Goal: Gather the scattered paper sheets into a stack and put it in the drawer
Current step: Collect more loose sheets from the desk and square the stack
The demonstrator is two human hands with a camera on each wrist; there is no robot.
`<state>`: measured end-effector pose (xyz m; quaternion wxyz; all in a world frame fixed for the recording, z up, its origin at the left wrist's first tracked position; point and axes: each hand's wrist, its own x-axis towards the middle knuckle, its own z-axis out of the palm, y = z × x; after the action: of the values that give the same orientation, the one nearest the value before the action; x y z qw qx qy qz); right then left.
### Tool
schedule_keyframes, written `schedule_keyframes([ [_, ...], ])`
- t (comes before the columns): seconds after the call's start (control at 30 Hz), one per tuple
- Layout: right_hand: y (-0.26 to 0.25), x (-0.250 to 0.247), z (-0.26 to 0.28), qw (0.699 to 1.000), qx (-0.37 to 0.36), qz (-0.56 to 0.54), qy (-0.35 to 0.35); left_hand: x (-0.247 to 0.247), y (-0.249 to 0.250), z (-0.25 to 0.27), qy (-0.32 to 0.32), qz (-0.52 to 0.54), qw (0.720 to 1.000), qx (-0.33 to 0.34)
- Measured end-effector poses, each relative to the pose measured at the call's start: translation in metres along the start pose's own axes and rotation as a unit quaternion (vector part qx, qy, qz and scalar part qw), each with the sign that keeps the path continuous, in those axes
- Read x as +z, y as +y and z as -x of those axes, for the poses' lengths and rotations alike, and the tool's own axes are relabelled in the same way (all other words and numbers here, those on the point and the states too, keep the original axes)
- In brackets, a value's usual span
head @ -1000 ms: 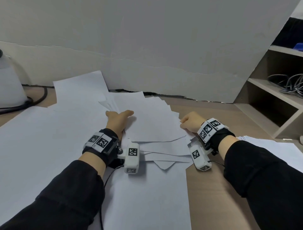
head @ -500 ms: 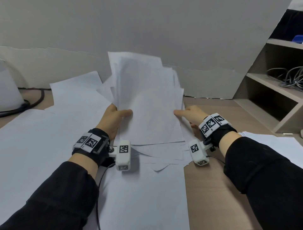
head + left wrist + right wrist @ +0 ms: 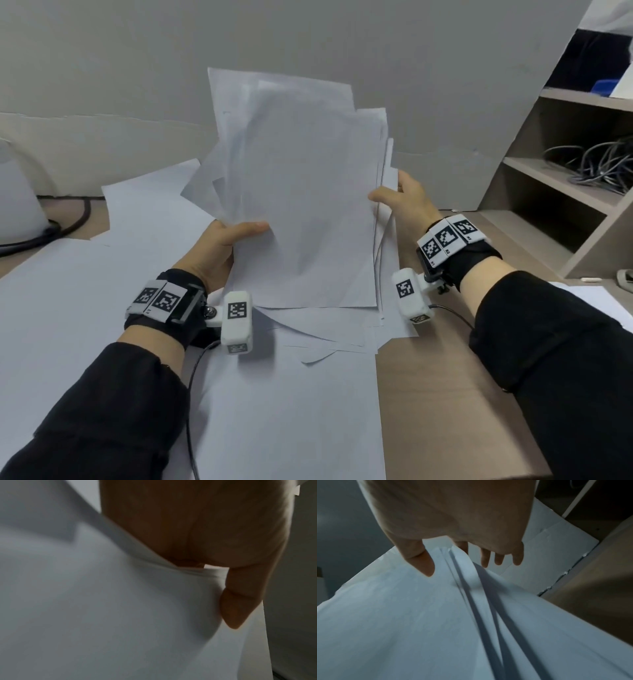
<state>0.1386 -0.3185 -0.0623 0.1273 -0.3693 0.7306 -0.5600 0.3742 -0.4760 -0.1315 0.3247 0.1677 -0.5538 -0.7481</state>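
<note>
Presently the loose bundle of white paper sheets (image 3: 301,205) stands near upright between both hands, long axis vertical, lower edges at or just above the table. The left hand (image 3: 215,253) pinches its left edge, thumb in front; the right hand (image 3: 407,202) holds the right edge likewise, both equally near. Edges are ragged and fanned, corners misaligned. More large white sheets (image 3: 68,291) lie flat on the brown wooden table (image 3: 445,411). No drawer is visible, seemingly.

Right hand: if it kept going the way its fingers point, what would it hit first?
Probably the pale wall behind the desk; the right hand holding the paper stack points toward it, nothing visibly between. Depth is unclear.
</note>
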Motion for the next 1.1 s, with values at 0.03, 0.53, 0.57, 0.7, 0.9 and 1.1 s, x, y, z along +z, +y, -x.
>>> schedule_keyframes([
  [0.03,-0.004,0.001,0.001,1.000,-0.019,-0.008,-0.002,0.001,0.000,-0.001,-0.003,-0.002,1.000,0.001],
  [0.53,0.015,-0.002,-0.009,0.999,0.018,-0.047,-0.001,-0.006,0.025,-0.009,0.055,-0.106,0.978,0.169],
  [0.57,0.010,-0.004,-0.011,0.998,0.010,-0.065,-0.009,-0.003,0.030,-0.011,0.054,-0.118,0.978,0.165],
  [0.7,-0.008,-0.005,-0.021,0.998,-0.018,-0.048,-0.029,0.003,0.052,-0.019,0.075,-0.111,0.979,0.152],
  [0.9,-0.026,0.010,-0.024,0.989,-0.141,0.014,0.043,-0.001,0.078,-0.027,0.109,-0.102,0.975,0.162],
  [1.1,-0.027,0.040,-0.020,0.947,-0.230,-0.024,0.222,0.025,0.078,-0.035,0.178,-0.058,0.956,0.226],
])
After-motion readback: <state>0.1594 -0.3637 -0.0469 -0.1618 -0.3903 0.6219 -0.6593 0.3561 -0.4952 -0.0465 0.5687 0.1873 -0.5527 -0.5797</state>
